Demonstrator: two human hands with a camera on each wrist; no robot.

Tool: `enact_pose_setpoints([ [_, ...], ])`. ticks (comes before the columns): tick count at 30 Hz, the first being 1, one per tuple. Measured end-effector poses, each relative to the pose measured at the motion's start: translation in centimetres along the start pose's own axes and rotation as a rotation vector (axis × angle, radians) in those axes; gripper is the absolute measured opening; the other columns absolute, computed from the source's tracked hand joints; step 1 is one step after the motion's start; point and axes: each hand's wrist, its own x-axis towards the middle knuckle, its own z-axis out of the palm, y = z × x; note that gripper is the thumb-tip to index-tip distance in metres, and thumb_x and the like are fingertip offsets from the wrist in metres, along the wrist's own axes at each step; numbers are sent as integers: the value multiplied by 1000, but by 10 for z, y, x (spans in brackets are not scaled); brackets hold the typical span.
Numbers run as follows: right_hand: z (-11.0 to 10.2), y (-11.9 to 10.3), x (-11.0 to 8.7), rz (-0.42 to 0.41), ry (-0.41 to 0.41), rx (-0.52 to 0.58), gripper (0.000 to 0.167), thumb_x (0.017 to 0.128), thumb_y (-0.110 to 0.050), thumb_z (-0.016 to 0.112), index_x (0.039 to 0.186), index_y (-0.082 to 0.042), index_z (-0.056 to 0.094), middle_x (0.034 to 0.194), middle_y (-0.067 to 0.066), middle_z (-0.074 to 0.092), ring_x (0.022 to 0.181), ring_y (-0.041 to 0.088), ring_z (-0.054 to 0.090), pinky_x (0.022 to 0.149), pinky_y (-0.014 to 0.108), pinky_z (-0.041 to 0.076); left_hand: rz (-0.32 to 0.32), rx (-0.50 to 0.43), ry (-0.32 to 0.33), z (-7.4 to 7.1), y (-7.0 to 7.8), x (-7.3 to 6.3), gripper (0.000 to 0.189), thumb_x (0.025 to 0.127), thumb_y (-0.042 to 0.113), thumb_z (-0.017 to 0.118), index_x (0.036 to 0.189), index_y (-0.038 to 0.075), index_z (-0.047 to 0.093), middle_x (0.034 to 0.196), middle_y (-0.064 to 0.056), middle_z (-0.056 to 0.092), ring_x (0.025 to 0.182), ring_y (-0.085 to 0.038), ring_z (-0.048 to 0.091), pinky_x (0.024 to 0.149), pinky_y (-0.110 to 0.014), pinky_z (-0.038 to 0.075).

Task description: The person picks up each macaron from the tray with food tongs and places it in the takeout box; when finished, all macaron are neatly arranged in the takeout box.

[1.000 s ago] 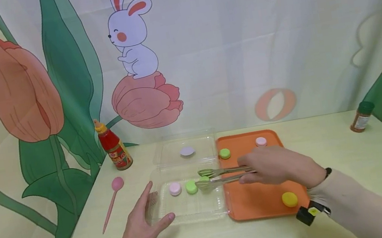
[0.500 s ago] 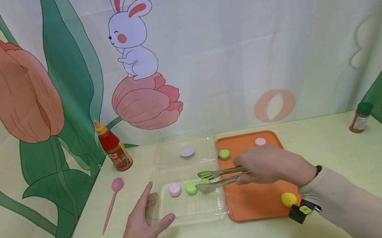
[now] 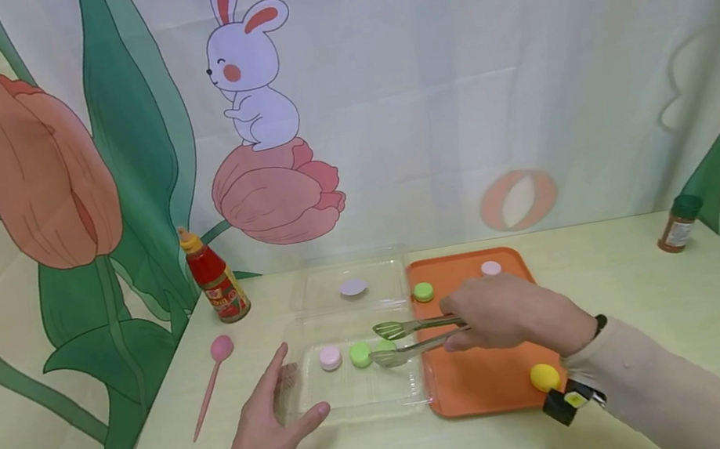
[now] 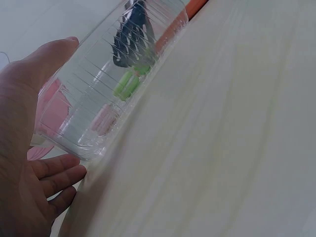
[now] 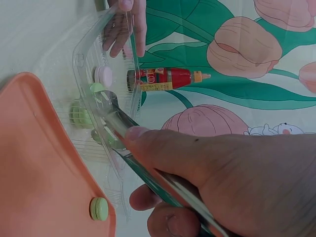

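Observation:
A clear plastic box point(image 3: 361, 403) stands open, holding a pale pink macaron point(image 3: 330, 357), a green macaron point(image 3: 360, 354) and a second green macaron point(image 3: 386, 346) in a row. My right hand point(image 3: 506, 311) grips metal tongs point(image 3: 430, 322) that reach over the box's right wall. The tongs' ends stand apart, with the second green macaron between them and partly hidden by the nearer end. My left hand point(image 3: 268, 423) is spread at the box's left end, its thumb point(image 4: 61, 52) and fingers point(image 4: 64, 180) close around that corner.
An orange tray point(image 3: 479, 383) adjoins the box, bearing a green macaron point(image 3: 424, 292), a pink one point(image 3: 491, 268) and a yellow one point(image 3: 544, 377). A pink spoon point(image 3: 214, 376) and red sauce bottle point(image 3: 215, 280) are left; a spice jar point(image 3: 680, 222) is far right.
My right hand has shifted slightly left. The tongs' ends have spread a little wider, the nearer one moving toward me. My left hand stays in place.

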Motion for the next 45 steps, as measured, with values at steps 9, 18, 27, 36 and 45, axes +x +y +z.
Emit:
enact_pose_setpoints([
  [9, -4, 19, -22, -34, 54, 73, 34, 105, -49, 77, 100, -19, 64, 79, -7, 62, 64, 10, 56, 61, 28, 48, -8, 5, -7, 0, 2, -1, 114, 91, 52, 91, 179, 27, 23, 176, -15, 44, 164, -38, 39, 134, -65, 27],
  [18, 3, 56, -57, -27, 202, 285, 54, 104, -58, 73, 135, -15, 64, 85, -3, 70, 61, 9, 56, 59, 27, 47, -10, 9, -9, -1, 2, 0, 114, 91, 53, 91, 179, 27, 23, 177, -15, 42, 165, -39, 37, 134, -66, 26],
  [27, 23, 91, -92, 80, 402, 330, 36, 107, -53, 72, 109, -20, 58, 66, -9, 39, 55, 7, 38, 51, 26, 31, -12, 5, -10, 0, 0, 1, 114, 91, 53, 91, 179, 30, 22, 175, -15, 45, 165, -38, 38, 134, -65, 27],
  [36, 48, 124, -129, 163, 491, 355, 23, 106, -44, 78, 110, -26, 64, 66, -8, 47, 56, 8, 43, 50, 27, 37, -9, -2, -7, 1, 0, 0, 113, 91, 51, 91, 179, 29, 23, 176, -16, 43, 165, -39, 38, 134, -65, 27],
  [45, 88, 151, -161, 229, 426, 395, 19, 105, -39, 80, 104, -27, 65, 67, -11, 43, 58, 5, 41, 51, 26, 34, -4, -4, -5, 0, 0, 0, 113, 91, 50, 91, 179, 29, 23, 174, -17, 46, 164, -38, 39, 134, -64, 28],
])
